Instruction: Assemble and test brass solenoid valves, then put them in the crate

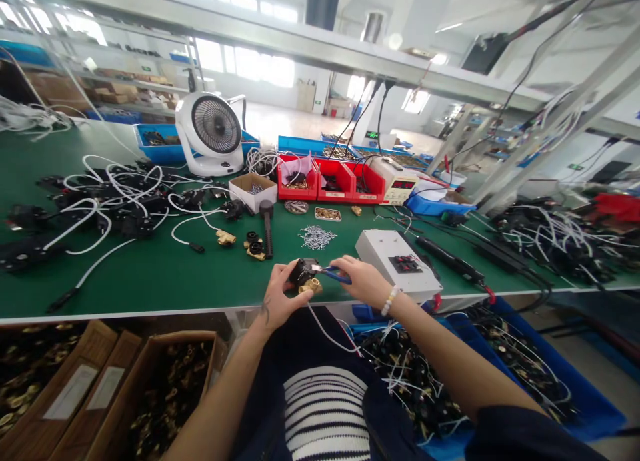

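My left hand (283,297) is closed around a black valve actuator (303,272) with a brass valve body (312,286) at its lower side, held at the table's front edge. A white cable (327,333) hangs from it across my lap. In my right hand (361,279) is a pair of blue-handled pliers (336,274), their jaws at the top of the black housing. Whether the jaws grip anything is too small to tell. Just beyond my hands lies a pile of small silver metal pins (318,237).
A white box with black sockets (399,262) stands right of my hands. Red bins (299,193), a white fan (213,131) and a power supply (397,183) line the back. Cabled black units (125,201) crowd the left. Below the edge are cardboard boxes (213,354) and blue bins (595,414).
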Demonstrator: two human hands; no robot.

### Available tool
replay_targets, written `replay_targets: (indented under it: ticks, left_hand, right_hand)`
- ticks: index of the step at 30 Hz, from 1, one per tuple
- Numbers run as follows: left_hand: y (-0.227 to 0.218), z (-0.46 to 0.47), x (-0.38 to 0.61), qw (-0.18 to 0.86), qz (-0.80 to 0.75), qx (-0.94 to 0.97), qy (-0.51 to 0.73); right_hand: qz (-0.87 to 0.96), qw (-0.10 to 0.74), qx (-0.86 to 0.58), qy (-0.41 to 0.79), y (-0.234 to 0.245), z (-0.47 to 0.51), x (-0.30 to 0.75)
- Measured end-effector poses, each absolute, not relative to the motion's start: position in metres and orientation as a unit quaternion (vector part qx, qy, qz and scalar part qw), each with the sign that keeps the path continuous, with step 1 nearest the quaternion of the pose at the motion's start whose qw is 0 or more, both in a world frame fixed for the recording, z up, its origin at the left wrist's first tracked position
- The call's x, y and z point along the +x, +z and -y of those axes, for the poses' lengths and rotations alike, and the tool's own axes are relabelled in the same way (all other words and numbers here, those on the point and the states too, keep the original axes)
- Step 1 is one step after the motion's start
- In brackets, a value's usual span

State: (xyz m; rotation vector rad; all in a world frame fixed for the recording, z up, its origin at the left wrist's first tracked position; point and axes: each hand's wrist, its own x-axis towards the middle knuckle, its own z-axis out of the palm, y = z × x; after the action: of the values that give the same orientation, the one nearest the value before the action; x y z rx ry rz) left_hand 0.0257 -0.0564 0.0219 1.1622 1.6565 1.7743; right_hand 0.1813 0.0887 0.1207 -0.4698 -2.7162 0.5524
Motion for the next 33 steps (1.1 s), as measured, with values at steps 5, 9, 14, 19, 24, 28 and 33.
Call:
replay_targets:
  ticks: [5, 9, 14, 19, 24, 28, 33]
  left_hand:
    - [0.021, 0.057, 0.024, 0.233, -0.595, 0.424, 0.641]
    - [0.021, 0.057, 0.023, 0.237, -0.593, 0.426, 0.641]
    - [0.022, 0.057, 0.022, 0.243, -0.587, 0.426, 0.644]
    - [0.021, 0.056, 0.022, 0.246, -0.583, 0.426, 0.646]
    - [0.019, 0.056, 0.020, 0.249, -0.579, 0.432, 0.645]
    - [0.017, 0.055, 0.019, 0.251, -0.575, 0.438, 0.644]
    - [0.015, 0.055, 0.017, 0.255, -0.569, 0.442, 0.644]
  right_hand:
    - [0.852, 0.427, -0.225, 0.202, 0.119, -0.091, 0.179]
    - [0.879, 0.381, -0.202, 0.205, 0.108, -0.086, 0.178]
    - [0.903, 0.345, -0.173, 0.188, 0.123, -0.097, 0.183]
    - [0.865, 0.410, -0.247, 0.152, 0.114, -0.097, 0.183]
    - [0.943, 0.243, -0.152, 0.171, 0.103, -0.099, 0.186]
    - [0.880, 0.387, -0.235, 0.145, 0.107, -0.099, 0.187]
    - [0.922, 0.302, -0.191, 0.151, 0.095, -0.092, 0.183]
